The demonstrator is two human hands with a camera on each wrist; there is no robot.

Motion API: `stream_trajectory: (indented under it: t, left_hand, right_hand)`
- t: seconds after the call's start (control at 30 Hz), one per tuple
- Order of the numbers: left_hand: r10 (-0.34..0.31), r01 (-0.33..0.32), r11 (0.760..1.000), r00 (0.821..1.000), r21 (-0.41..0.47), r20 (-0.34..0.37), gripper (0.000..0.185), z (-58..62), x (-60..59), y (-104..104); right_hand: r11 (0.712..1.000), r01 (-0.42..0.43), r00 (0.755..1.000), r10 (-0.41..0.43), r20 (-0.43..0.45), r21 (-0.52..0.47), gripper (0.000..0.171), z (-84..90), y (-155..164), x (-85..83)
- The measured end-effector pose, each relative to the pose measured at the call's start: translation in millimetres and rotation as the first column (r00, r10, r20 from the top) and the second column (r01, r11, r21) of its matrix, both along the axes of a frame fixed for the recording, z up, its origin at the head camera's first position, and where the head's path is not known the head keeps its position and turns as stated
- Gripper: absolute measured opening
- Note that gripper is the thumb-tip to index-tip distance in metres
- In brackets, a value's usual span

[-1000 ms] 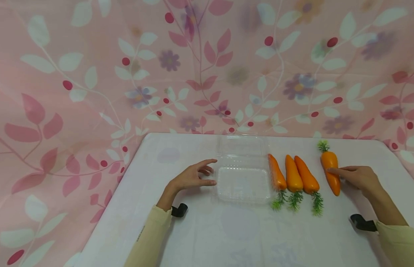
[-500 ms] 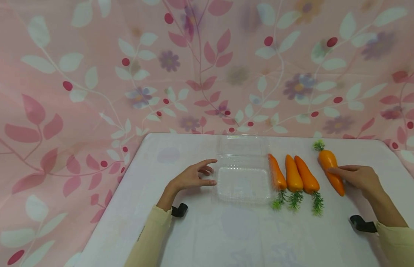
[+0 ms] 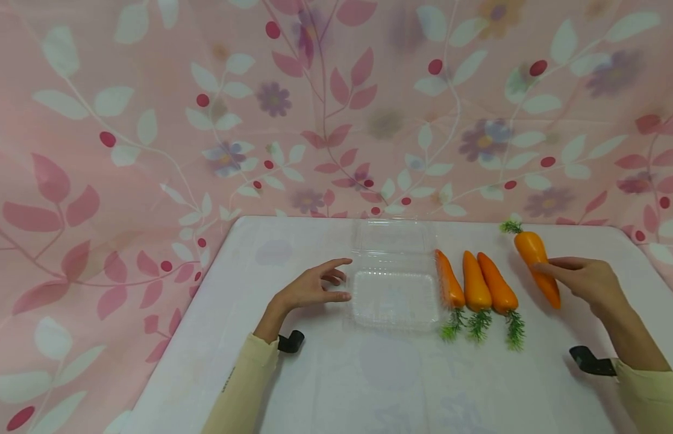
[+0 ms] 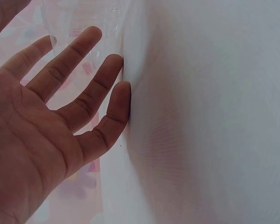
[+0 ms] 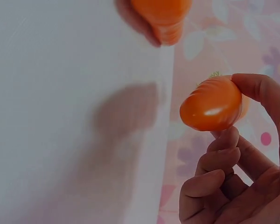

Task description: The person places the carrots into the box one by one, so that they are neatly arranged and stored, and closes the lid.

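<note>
My right hand [image 3: 591, 283] pinches an orange carrot [image 3: 530, 248] between thumb and fingers at the far right. Its leafy green top points up and left in the head view, and its thin end points down. In the right wrist view a shadow lies apart from this carrot [image 5: 212, 107], which is held above the table. My left hand [image 3: 309, 286] has loosely bent, spread fingers, with fingertips right at the left rim of a clear plastic clamshell box [image 3: 396, 274]. Little finger and ring finger lie along the tabletop in the left wrist view.
Three more carrots lie side by side right of the box, green tops toward me: a left one [image 3: 450, 280], a middle one [image 3: 477, 283] and a right one [image 3: 499, 284]. The box lid [image 3: 393, 236] lies folded back toward the pink floral cloth [image 3: 336, 120].
The carrot in my right hand has tilted, its leafy top swinging left, and has risen off the table with the hand. My left hand, the box and the other carrots stay put.
</note>
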State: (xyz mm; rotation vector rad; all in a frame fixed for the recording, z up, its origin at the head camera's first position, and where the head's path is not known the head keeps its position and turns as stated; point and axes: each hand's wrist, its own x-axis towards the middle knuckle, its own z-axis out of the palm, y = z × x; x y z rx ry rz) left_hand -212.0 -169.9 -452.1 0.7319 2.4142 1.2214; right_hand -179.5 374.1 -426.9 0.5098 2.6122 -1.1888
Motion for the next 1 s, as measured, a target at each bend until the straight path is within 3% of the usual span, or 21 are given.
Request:
stream_trajectory:
  t: [0.33, 0.57, 1.0]
  left_hand:
    - [0.002, -0.002, 1.000, 1.000, -0.007, 0.006, 0.079, 1.4, 0.8, 0.0]
    - [0.010, -0.010, 1.000, 1.000, -0.014, 0.015, 0.080, -0.5, -0.6, 0.5]
    - [0.008, -0.008, 1.000, 1.000, -0.008, 0.007, 0.083, -0.3, 0.4, 0.4]
  right_hand:
    - [0.994, -0.105, 0.983, 0.107, -0.146, 0.022, 0.084, 18.5, -30.9, 2.5]
    - [0.986, -0.169, 0.966, 0.167, -0.196, 0.006, 0.079, 36.5, -55.3, 5.1]
    - [0.964, -0.265, 0.920, 0.262, -0.291, 0.029, 0.062, 46.3, -94.1, 8.8]
